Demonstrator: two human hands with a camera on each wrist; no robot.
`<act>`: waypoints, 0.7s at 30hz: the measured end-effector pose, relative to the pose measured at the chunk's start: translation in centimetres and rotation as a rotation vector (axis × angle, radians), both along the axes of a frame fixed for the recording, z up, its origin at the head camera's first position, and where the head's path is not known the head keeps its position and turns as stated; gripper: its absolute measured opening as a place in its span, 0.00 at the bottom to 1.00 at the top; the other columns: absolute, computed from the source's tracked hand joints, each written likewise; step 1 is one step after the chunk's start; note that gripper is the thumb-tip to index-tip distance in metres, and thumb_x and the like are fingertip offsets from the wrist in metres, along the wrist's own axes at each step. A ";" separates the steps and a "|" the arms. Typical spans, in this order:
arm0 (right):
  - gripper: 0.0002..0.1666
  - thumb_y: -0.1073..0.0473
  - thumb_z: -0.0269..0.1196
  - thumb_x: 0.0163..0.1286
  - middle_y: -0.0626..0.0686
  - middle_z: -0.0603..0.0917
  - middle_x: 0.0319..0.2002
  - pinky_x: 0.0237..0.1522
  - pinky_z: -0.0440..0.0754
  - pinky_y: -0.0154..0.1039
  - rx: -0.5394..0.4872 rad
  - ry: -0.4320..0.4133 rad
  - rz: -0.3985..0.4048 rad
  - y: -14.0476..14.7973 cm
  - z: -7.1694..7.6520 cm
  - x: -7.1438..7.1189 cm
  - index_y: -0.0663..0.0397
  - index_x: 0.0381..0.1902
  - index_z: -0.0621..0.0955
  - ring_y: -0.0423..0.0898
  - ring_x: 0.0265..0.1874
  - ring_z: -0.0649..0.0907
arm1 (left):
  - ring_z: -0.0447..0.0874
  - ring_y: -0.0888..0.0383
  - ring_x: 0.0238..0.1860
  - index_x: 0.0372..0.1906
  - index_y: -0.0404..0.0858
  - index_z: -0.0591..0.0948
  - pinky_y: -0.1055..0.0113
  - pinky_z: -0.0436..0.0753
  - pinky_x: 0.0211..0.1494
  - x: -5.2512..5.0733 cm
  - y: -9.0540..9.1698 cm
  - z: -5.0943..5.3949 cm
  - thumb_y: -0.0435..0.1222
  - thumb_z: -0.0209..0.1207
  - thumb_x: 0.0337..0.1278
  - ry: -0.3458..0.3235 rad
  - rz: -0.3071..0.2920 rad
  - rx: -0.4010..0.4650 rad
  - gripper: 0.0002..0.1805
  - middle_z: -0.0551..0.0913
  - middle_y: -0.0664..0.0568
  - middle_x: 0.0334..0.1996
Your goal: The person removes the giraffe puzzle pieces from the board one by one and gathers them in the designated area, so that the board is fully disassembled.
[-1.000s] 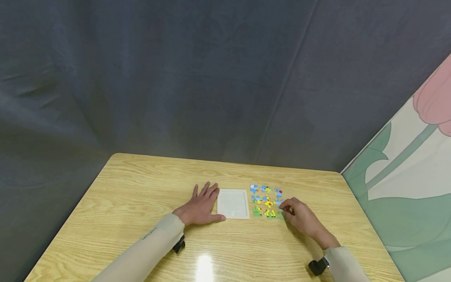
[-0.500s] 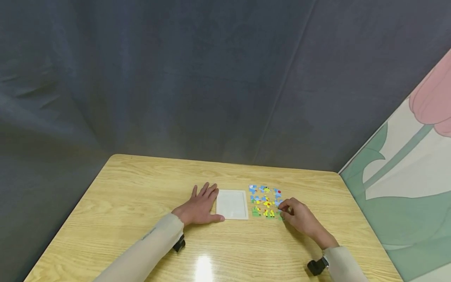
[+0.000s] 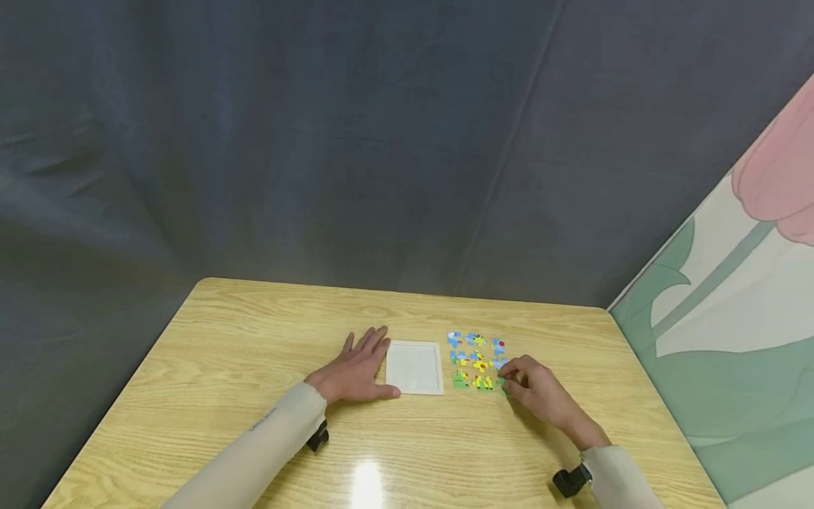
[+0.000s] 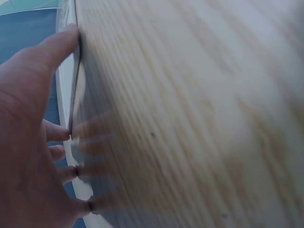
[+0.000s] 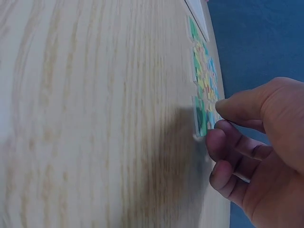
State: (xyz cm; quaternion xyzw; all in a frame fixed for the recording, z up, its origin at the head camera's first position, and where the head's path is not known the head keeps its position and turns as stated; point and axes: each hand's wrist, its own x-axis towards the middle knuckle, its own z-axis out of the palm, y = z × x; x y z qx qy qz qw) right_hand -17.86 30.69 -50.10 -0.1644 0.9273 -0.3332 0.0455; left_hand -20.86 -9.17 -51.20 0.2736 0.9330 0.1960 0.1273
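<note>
My left hand [image 3: 356, 371] lies with fingers spread at the left edge of a white square puzzle tray [image 3: 414, 367]; its fingertips and thumb touch or nearly touch the rim. To the right of the tray, jigsaw pieces in blue, yellow and green lie apart in rows, among them a yellow piece [image 3: 480, 365]. Beside the lower right corner of these rows is my right hand [image 3: 540, 392], its fingers loosely curled. In the right wrist view, its thumb and fingertips come close to a green corner piece [image 5: 199, 116] that lies flat; I see nothing held between them.
The wooden table [image 3: 273, 318] extends on every side of the tray and pieces. A dark curtain [image 3: 356, 141] hangs behind it. A printed fabric with a pink flower [image 3: 776, 170] stands along the right side. Each wrist wears a black camera [image 3: 570, 481].
The whole scene shifts slightly left in the head view. Both hands, the tray and the puzzle pieces keep nearly the same positions relative to each other.
</note>
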 end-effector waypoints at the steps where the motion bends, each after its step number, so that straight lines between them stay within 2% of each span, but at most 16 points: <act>1: 0.09 0.67 0.64 0.77 0.53 0.81 0.42 0.30 0.77 0.31 0.002 0.011 0.002 0.0 0.1 0.0 0.59 0.52 0.84 0.38 0.30 0.74 | 0.36 0.41 0.90 0.88 0.36 0.50 0.32 0.40 0.88 0.0 -0.1 0.0 0.68 0.59 0.69 0.001 0.000 -0.003 0.59 0.38 0.44 0.90; 7: 0.09 0.67 0.64 0.77 0.54 0.82 0.42 0.28 0.77 0.32 0.030 0.057 -0.016 -0.3 0.5 -0.3 0.59 0.52 0.86 0.39 0.28 0.75 | 0.32 0.42 0.90 0.89 0.39 0.46 0.33 0.39 0.88 -0.2 -0.7 -0.3 0.68 0.60 0.67 0.026 0.000 0.025 0.61 0.34 0.46 0.90; 14: 0.12 0.66 0.64 0.77 0.57 0.83 0.48 0.26 0.75 0.32 0.063 0.082 -0.038 -0.4 1.5 0.0 0.63 0.56 0.84 0.38 0.26 0.74 | 0.32 0.41 0.90 0.89 0.40 0.46 0.31 0.41 0.87 0.0 -1.5 0.0 0.70 0.64 0.61 0.117 -0.030 0.047 0.65 0.35 0.45 0.90; 17: 0.13 0.66 0.65 0.77 0.58 0.84 0.49 0.26 0.74 0.33 0.069 0.118 -0.029 -0.3 2.2 0.2 0.64 0.56 0.84 0.37 0.26 0.73 | 0.33 0.40 0.90 0.89 0.40 0.46 0.28 0.42 0.86 0.1 -1.9 0.4 0.70 0.65 0.59 0.167 -0.065 0.054 0.67 0.35 0.45 0.90; 21: 0.14 0.65 0.64 0.78 0.58 0.85 0.50 0.28 0.75 0.32 0.091 0.177 -0.004 -0.4 3.0 0.1 0.64 0.57 0.84 0.37 0.28 0.74 | 0.34 0.39 0.90 0.89 0.42 0.45 0.26 0.43 0.85 0.4 -2.6 1.8 0.69 0.68 0.56 0.213 -0.095 0.070 0.68 0.33 0.47 0.90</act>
